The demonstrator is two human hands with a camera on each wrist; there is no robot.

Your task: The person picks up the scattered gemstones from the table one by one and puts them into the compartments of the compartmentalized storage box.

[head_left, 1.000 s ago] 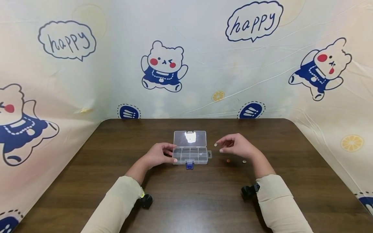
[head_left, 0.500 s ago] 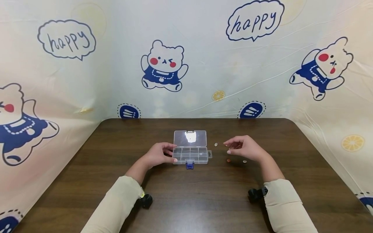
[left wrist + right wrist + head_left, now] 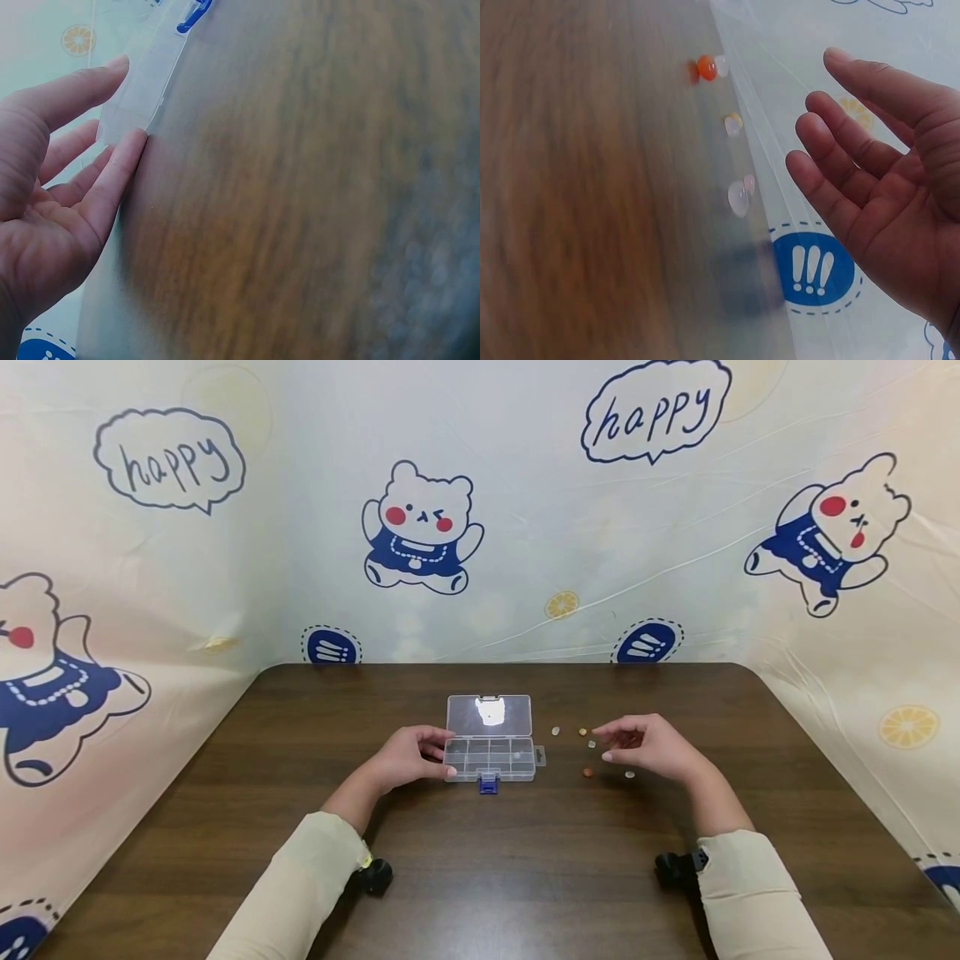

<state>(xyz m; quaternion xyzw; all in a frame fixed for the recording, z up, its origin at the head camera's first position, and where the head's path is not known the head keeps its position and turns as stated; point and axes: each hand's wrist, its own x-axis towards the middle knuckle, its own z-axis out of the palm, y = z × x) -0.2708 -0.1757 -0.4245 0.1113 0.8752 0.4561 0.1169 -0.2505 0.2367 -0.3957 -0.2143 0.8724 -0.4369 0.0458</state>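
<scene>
Clear plastic compartment box (image 3: 489, 758), flat on the worktop (image 3: 487, 868), short of the far edge's middle — lid (image 3: 489, 717) folded open toward that edge, blue latch (image 3: 488, 786) opposite. Toward the right edge — an orange bead (image 3: 587, 772), a yellowish bead (image 3: 582, 732), several pale beads (image 3: 556, 731), scattered.

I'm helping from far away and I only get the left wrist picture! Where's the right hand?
Observer: The right hand is off to the right of the clear box.
Operator: Oh! Is it holding something?
Observer: No, the right wrist view shows nothing in it.
Operator: Is there anything bright and colourful near it?
Observer: Yes, the head view shows a small orange piece lying close by.
</scene>
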